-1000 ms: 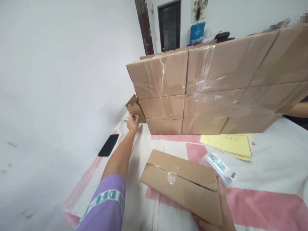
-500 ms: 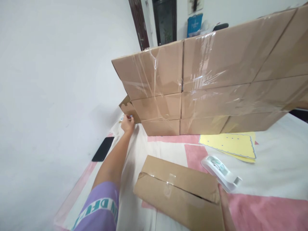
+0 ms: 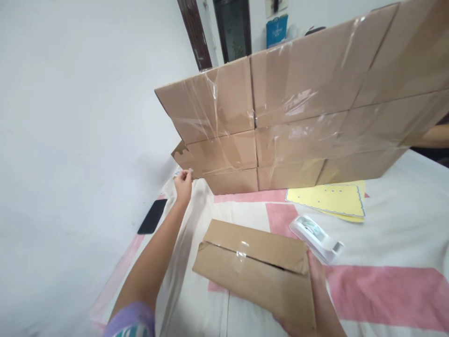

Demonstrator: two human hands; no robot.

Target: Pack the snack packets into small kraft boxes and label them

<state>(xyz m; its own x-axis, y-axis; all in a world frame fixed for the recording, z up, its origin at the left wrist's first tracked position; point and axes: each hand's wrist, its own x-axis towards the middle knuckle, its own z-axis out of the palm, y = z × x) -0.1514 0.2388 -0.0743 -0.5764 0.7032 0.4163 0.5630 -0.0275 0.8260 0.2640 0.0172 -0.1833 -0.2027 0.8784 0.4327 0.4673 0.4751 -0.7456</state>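
My left hand (image 3: 183,185) is stretched out beside the left end of a large wall of taped cardboard boxes (image 3: 228,150). Its thumb and fingers pinch a small translucent scrap that looks like clear tape (image 3: 190,171). A cardboard flap with a scalloped edge (image 3: 181,157) stands just behind that hand. Close to me, my right hand (image 3: 321,285) grips the right end of a small cardboard box (image 3: 256,276), with fingers partly hidden under it. A strip of clear tape crosses the seam on the box's top. The white tape dispenser (image 3: 317,238) lies right behind the box.
Yellow paper cutouts (image 3: 326,199) lie at the foot of the box wall. A black phone (image 3: 152,216) rests near the white wall (image 3: 70,140) on the left. Another person's arm (image 3: 431,136) shows at the far right. Pink-and-white cloth (image 3: 379,292) covers the surface.
My left hand has drawn back slightly from the scalloped flap, and the small scrap in its fingers now shows. The small box stays in my right hand, tilted a little differently. The view has shifted.
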